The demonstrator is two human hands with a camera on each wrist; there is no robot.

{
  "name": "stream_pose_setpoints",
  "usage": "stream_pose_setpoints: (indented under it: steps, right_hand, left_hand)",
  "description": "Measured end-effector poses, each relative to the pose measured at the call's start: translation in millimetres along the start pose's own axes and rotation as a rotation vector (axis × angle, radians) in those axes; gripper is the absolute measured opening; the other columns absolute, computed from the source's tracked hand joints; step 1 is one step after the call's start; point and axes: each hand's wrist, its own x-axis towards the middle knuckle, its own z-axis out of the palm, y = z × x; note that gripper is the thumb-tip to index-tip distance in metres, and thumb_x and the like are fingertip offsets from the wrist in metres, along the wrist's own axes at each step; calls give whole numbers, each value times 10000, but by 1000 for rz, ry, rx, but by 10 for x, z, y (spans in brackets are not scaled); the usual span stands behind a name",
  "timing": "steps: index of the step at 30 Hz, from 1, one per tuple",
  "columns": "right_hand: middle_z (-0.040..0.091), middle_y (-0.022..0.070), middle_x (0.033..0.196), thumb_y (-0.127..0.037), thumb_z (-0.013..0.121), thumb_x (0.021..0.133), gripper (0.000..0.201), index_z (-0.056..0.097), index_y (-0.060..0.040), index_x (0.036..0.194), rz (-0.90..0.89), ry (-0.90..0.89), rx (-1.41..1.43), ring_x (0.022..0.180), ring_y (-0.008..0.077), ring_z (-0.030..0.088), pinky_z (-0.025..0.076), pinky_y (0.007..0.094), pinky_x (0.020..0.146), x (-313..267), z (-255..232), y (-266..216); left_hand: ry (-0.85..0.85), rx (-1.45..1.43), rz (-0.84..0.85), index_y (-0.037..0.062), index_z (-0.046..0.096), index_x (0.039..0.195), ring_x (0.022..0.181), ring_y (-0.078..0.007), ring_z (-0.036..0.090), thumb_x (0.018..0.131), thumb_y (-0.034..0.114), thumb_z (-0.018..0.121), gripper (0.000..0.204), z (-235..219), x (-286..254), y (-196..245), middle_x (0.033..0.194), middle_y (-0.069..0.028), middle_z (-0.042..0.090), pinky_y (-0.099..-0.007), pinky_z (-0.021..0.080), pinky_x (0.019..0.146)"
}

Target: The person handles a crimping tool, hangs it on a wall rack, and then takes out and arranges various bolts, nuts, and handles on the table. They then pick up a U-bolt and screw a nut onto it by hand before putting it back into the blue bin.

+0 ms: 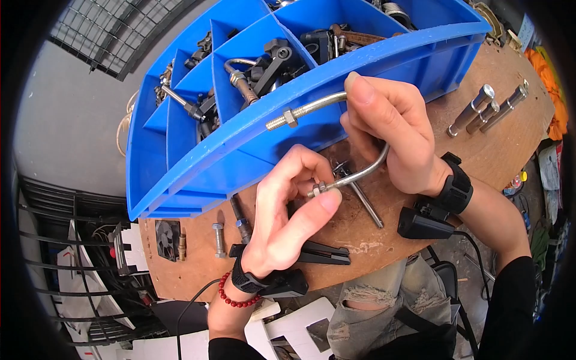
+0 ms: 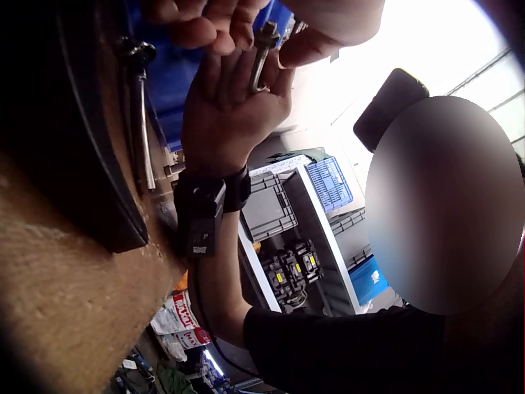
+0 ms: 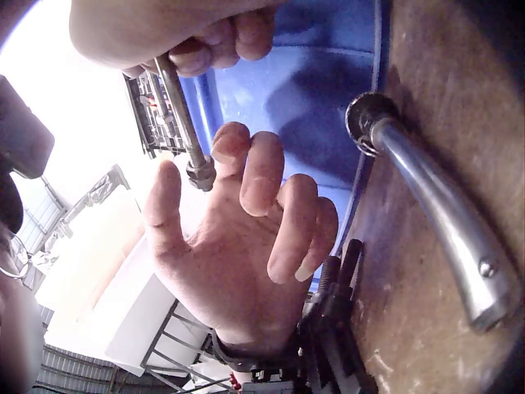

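A bent U-shaped metal rod has threaded ends, with one nut near the upper end and another nut near the lower. My right hand grips its bend, palm towards the left wrist view. Around the lower nut, my left hand holds its thumb and fingers apart. Gaps show between the nut and the left thumb in the right wrist view, where the left hand is spread. Below the rod, a metal tool with a round head lies on the table.
A blue divided bin of metal parts spans the back of the wooden table. Several chrome pins stand at the right. A bolt and a black block are at the left, with a black clamp-like item by the left wrist.
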Motion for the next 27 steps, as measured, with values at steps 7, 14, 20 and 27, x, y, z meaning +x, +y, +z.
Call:
stream_pose_setpoints:
  steps: [7,14,20,27]
  right_hand:
    - [317,-57,564,-324,432,1077,453,408,-92,689,14,4,17,447,50,317,215,233,424,-1,20,-3]
    - [311,-59,566,-325,435,1077,459,399,-94,682,18,14,21,448,49,314,214,234,426,3,13,-14]
    - [304,-59,568,-330,434,1077,457,395,-96,686,4,-2,16,452,47,312,212,234,426,4,4,-9]
    - [294,-61,569,-342,434,1076,466,382,-106,676,-2,24,-9,443,49,320,213,228,421,4,3,4]
  left_hand:
    - [4,-14,-7,0,573,836,550,-68,462,1014,232,549,293,-6,-17,10,683,2,553,-234,372,513]
    - [16,86,-77,-11,549,779,522,-121,485,1013,319,454,416,3,0,34,596,-70,553,-248,373,528]
    - [16,30,29,11,568,909,571,-58,461,974,225,594,225,-4,-2,-17,705,26,543,-217,372,560]
    - [26,32,-42,7,543,915,539,-49,434,1001,234,557,242,33,-28,46,675,12,517,-209,348,508]
